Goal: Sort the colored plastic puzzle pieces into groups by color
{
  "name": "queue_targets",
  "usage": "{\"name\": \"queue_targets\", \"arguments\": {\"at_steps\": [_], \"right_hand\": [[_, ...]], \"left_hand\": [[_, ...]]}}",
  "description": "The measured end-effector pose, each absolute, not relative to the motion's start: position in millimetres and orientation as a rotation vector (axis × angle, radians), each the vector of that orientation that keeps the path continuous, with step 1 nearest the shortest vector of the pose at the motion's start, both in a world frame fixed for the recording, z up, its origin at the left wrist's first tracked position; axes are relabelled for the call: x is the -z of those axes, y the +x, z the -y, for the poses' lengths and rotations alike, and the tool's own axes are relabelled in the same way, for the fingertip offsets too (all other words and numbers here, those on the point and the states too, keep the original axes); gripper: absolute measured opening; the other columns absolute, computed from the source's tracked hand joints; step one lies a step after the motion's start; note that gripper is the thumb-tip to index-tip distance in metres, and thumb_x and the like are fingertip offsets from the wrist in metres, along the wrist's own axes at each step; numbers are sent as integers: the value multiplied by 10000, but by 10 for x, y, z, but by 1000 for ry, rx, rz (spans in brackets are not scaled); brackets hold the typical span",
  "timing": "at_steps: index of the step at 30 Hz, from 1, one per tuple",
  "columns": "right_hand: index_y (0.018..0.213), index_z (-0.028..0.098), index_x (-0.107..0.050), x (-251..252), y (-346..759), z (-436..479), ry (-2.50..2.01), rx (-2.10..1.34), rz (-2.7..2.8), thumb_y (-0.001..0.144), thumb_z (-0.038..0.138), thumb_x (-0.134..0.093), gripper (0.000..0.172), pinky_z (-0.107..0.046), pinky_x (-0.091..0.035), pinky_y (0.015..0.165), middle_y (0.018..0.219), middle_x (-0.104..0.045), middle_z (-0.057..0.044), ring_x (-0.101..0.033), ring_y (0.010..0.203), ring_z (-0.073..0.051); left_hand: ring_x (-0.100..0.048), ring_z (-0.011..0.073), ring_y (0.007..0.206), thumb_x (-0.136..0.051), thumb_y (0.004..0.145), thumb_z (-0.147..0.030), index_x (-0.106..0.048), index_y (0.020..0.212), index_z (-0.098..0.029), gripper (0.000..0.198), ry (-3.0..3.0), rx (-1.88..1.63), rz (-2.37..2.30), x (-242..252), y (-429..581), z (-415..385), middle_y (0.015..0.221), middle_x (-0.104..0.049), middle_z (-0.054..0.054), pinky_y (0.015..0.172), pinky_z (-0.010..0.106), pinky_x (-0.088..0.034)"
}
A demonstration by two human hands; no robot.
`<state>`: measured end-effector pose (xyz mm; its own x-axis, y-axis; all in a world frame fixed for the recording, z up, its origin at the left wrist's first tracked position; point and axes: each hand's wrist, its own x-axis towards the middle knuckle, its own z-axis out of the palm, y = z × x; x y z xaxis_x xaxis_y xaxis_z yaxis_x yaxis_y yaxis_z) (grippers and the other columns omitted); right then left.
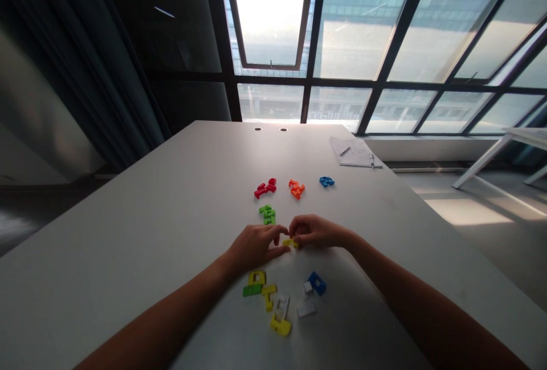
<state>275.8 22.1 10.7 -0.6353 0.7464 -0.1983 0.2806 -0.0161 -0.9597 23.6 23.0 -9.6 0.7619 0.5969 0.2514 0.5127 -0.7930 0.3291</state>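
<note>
Small yellow plastic pieces (290, 242) lie on the table between my two hands. My right hand (314, 231) has its fingers curled and closed at their right end, partly covering them. On the other side, my left hand (260, 244) rests with thumb and forefinger apart around their left end, and I cannot tell whether it touches them. Just beyond my left fingers sits a cluster of green pieces (268, 215). Farther off are groups of red pieces (265, 187), orange pieces (296, 188) and blue pieces (327, 182).
Nearer to me lie loose pieces: yellow (281, 325), green (252, 290), white (306, 309) and dark blue (317, 283). Paper sheets (348, 150) with pens are at the far right of the white table (171, 187). Windows stand beyond; a second table (527, 136) is at right.
</note>
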Motion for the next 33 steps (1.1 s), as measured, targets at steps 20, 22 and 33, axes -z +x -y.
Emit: {"name": "queue_targets", "arguments": {"at_steps": [20, 22, 33], "right_hand": [[1066, 159, -691, 98, 2640, -230, -861, -1667, 1438, 736, 329, -874, 414, -309, -520, 734, 820, -716, -16, -656, 746, -153], [1076, 163, -692, 113, 2640, -232, -870, -1636, 1447, 740, 320, -865, 409, -309, -522, 726, 809, -717, -13, -655, 735, -152], [1068, 173, -705, 132, 2637, -220, -960, -1562, 1472, 749, 301, -831, 366, -287, -528, 693, 739, -677, 17, -632, 673, -128]], "left_hand": [[-644, 101, 649, -623, 987, -395, -687, 1138, -239, 226, 2364, -918, -1053, 161, 305, -243, 895, -724, -6, 645, 221, -500], [-643, 102, 646, -625, 983, -399, -687, 1137, -232, 235, 2344, -911, -1052, 155, 309, -245, 897, -723, -3, 642, 222, -502], [-665, 103, 691, -654, 966, -391, -696, 1061, -227, 194, 2291, -917, -1062, 157, 316, -275, 954, -738, -1, 647, 214, -512]]}}
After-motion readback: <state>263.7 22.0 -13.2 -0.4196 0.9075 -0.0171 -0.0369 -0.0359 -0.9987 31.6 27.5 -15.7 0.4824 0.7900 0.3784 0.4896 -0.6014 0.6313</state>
